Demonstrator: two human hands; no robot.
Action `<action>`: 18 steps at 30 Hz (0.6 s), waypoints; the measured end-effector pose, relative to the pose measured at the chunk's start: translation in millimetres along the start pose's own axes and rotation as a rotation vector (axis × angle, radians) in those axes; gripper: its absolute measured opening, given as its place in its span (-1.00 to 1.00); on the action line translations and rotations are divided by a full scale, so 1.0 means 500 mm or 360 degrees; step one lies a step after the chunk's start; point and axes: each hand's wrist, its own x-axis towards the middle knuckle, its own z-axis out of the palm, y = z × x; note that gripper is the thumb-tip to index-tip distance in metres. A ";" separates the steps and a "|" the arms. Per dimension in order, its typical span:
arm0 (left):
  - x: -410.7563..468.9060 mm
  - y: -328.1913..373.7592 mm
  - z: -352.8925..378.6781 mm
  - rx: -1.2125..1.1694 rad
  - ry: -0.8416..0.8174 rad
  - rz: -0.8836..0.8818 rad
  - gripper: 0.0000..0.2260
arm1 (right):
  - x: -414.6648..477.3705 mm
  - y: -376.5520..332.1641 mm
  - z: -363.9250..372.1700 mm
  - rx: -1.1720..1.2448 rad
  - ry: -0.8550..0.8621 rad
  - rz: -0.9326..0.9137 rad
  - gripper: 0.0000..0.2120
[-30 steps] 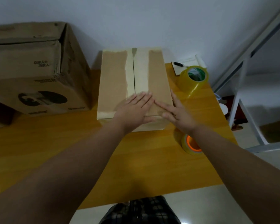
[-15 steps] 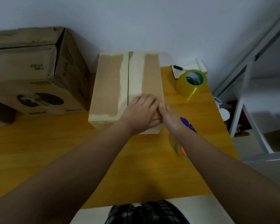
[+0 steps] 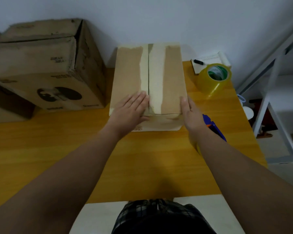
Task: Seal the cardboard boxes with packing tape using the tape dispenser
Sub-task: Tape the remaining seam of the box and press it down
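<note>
White wall backs a yellow wooden worktop [image 3: 57,149], and the small cardboard box [image 3: 130,78] stands in the middle of it, straight ahead of the person, its long side running away toward the wall. Its two top flaps meet at a centre seam [image 3: 148,70] that runs the same way, with pale strips on either side of it.

Both hands are flat and grasp nothing. The left hand [image 3: 132,108] lies palm down on the near end of the left flap, fingertips touching the seam. The right hand [image 3: 190,114] presses edge-on against the box's near right corner, fingers straight.

The tape dispenser [image 3: 213,128], blue, lies on the worktop just beside and partly under the right wrist, so the right hand is clearly the nearer one to pick it up, while the left can go on holding the flaps down. A loose roll of tape [image 3: 213,80] sits farther back on the right, and a bigger box [image 3: 46,65] stands well off to the left.
</note>
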 end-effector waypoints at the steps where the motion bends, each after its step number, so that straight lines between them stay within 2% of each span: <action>1: -0.013 -0.019 0.005 -0.0011 -0.0003 -0.0043 -0.34 | -0.004 -0.005 0.002 0.0010 0.0001 0.0010 -0.56; 5: -0.072 -0.095 0.025 -0.0091 0.0031 -0.0200 -0.43 | -0.012 -0.014 0.009 0.0073 0.0083 0.0074 -0.56; 9: -0.094 -0.131 0.023 -0.0252 0.0002 -0.0185 -0.49 | -0.010 -0.006 0.021 0.0047 0.0212 0.0197 -0.48; 13: -0.106 -0.116 0.020 -0.0332 0.0052 -0.0121 -0.50 | -0.020 -0.006 0.056 0.0137 0.0788 0.0738 -0.17; 15: -0.122 -0.099 0.027 -0.0341 0.0106 0.0002 -0.51 | -0.033 -0.016 0.088 0.0320 0.0807 0.0873 -0.18; 18: -0.135 -0.061 0.039 -0.0242 0.0150 0.0245 -0.51 | -0.022 -0.024 0.125 0.0440 0.0769 0.0746 -0.34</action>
